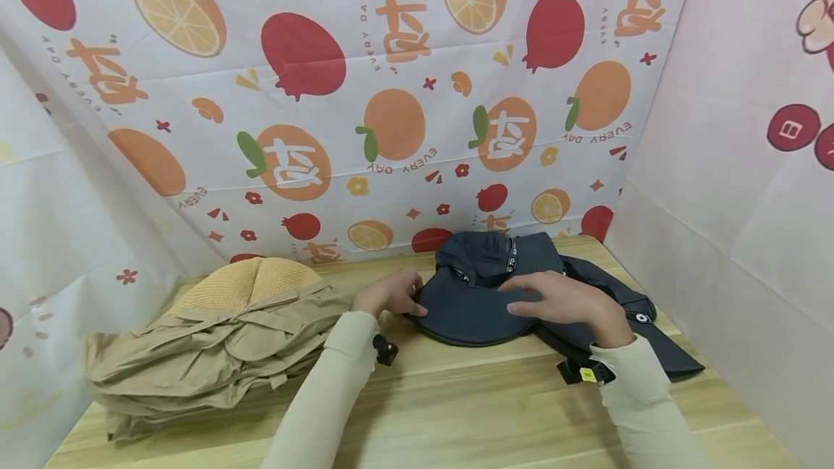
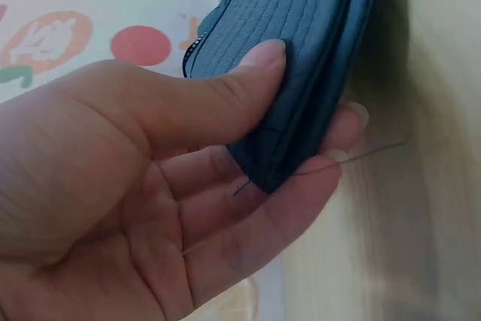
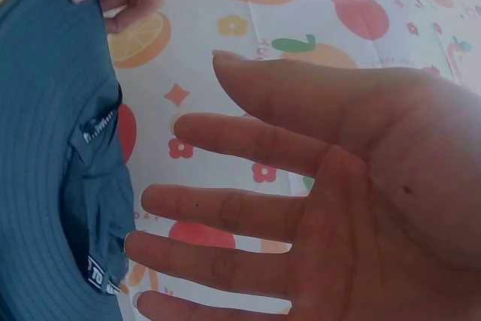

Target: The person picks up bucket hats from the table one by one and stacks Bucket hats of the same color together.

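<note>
A dark navy wide-brimmed sun hat (image 1: 472, 313) lies on the table, its brim toward me and its crown behind. My left hand (image 1: 393, 292) pinches the brim's left edge; in the left wrist view the thumb lies on the stitched brim (image 2: 301, 50) and the fingers are beneath, with layered edges between them. A loose thread (image 2: 376, 152) hangs there. My right hand (image 1: 557, 298) hovers over the right part of the brim, fingers spread and holding nothing. In the right wrist view its open palm (image 3: 361, 186) faces the hat (image 3: 37, 133), apart from it.
Another dark hat (image 1: 606, 288) with a metal eyelet lies against the first one's right side. To the left, crumpled tan fabric hats (image 1: 215, 353) lie in front of a straw-coloured hat (image 1: 250, 282). A fruit-print curtain (image 1: 391, 121) hangs behind the wooden table (image 1: 456, 411).
</note>
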`<state>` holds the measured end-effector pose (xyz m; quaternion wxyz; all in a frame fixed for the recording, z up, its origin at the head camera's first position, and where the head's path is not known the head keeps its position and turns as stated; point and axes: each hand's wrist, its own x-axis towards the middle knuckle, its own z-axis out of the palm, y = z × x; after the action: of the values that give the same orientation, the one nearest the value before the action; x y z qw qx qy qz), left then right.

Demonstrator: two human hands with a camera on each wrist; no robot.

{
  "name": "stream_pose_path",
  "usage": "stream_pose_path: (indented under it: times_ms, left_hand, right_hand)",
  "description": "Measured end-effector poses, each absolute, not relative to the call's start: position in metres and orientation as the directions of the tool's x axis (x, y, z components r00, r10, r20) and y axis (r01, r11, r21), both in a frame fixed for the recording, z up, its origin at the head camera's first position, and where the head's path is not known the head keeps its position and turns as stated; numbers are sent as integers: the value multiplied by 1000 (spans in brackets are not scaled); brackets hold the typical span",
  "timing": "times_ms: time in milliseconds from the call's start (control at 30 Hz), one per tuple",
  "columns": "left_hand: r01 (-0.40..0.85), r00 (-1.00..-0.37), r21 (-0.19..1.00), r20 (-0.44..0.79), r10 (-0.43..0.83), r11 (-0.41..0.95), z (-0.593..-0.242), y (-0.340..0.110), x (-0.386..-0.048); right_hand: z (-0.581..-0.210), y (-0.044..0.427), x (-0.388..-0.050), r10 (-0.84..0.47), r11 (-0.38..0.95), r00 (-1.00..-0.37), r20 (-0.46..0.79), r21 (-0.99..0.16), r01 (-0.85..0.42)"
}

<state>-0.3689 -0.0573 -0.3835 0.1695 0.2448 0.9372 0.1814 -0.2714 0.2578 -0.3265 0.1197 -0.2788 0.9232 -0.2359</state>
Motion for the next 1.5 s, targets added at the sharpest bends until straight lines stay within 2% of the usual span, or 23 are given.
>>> stream_pose_path:
  times_ms: [200, 400, 733, 1033, 1233, 1500]
  left_hand:
    - [405, -848, 415, -163, 505, 814, -378, -68, -336]
    - [454, -855, 342, -93, 510, 823, -367, -73, -306]
    - [478, -852, 317, -57, 520, 819, -352, -99, -264]
    - [449, -864, 303, -90, 495, 840, -338, -121, -248]
    - [463, -864, 294, -62, 500, 836, -334, -128, -244]
    - [459, -865, 279, -75, 495, 844, -330, -131, -240]
  right_hand:
    - [-325, 259, -270, -565, 736, -820, -90, -503, -453]
    - [-327, 260, -269, -558, 737, -826, -75, -503, -452]
    - [-334, 267, -272, -511, 767, -857, -64, -485, -421]
    - [-344, 274, -279, -475, 805, -874, -101, -451, -385]
    - [-356, 277, -286, -448, 825, -886, -121, -437, -358]
    - [-377, 280, -301, -422, 831, -896, -140, -453, -321]
